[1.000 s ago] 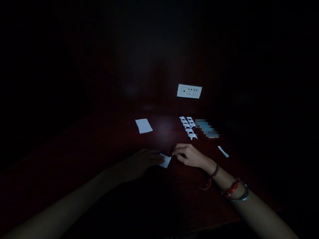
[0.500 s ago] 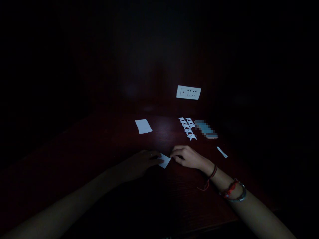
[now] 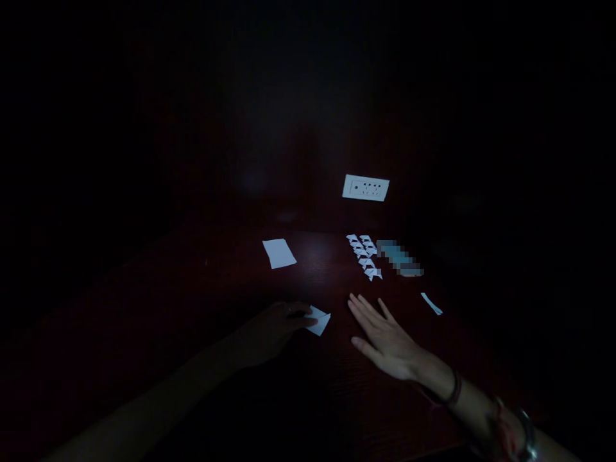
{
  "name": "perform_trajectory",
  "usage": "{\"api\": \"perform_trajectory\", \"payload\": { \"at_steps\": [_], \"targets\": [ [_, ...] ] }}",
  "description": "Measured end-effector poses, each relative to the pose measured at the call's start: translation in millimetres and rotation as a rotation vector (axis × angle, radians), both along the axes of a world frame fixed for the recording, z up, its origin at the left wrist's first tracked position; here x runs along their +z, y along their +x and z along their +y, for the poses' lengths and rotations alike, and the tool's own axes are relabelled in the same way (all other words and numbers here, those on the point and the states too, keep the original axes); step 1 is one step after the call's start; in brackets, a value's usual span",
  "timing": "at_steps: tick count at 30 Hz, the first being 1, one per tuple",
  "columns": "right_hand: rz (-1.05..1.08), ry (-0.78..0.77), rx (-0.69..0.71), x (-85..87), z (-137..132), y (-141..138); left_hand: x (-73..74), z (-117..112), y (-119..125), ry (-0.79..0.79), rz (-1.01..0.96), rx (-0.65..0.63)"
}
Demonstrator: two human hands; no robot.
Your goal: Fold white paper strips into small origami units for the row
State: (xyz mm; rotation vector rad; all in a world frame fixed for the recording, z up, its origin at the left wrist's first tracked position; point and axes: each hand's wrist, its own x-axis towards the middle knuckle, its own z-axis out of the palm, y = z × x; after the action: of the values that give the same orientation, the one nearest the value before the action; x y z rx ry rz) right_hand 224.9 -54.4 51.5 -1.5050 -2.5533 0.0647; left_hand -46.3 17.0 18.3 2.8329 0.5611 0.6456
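A small folded piece of white paper (image 3: 319, 322) lies on the dark table, with a crease line across it. The thumb and index finger of my left hand (image 3: 276, 326) grip its left side. A ring shows on one of that hand's fingers. To the right of the paper and apart from it, my right hand (image 3: 385, 340) is open, its fingers stretched out and thumb spread, holding nothing. Bracelets circle the right wrist and forearm. Beyond my right hand stand two rows of small folded paper pieces (image 3: 362, 251).
A stack of white paper sheets (image 3: 280, 254) lies farther back on the reddish-brown table (image 3: 317, 273). A phone (image 3: 402, 258), blurred by pixels, rests right of the folded pieces, and a narrow paper strip (image 3: 432, 303) lies nearer. A socket plate (image 3: 366, 187) sits on the wall behind.
My right hand has let go of the paper's right corner, moved right and nearer to me, and spread its fingers. My left hand stays on the paper. The view has tilted up slightly.
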Motion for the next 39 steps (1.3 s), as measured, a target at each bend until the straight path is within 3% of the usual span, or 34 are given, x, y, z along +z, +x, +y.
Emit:
{"api": "perform_trajectory", "payload": {
  "at_steps": [5,14,39],
  "targets": [
    [-0.042,-0.087,0.004,-13.6,0,-6,-8.3,8,-1,0.020,-0.034,-0.012],
    [-0.027,-0.129,-0.005,-11.9,3,-2,3.0,11,7,0.014,0.009,-0.150],
    [0.029,-0.091,0.007,-14.9,4,1,4.3,7,14,0.089,0.123,-0.146]
  ]
}}
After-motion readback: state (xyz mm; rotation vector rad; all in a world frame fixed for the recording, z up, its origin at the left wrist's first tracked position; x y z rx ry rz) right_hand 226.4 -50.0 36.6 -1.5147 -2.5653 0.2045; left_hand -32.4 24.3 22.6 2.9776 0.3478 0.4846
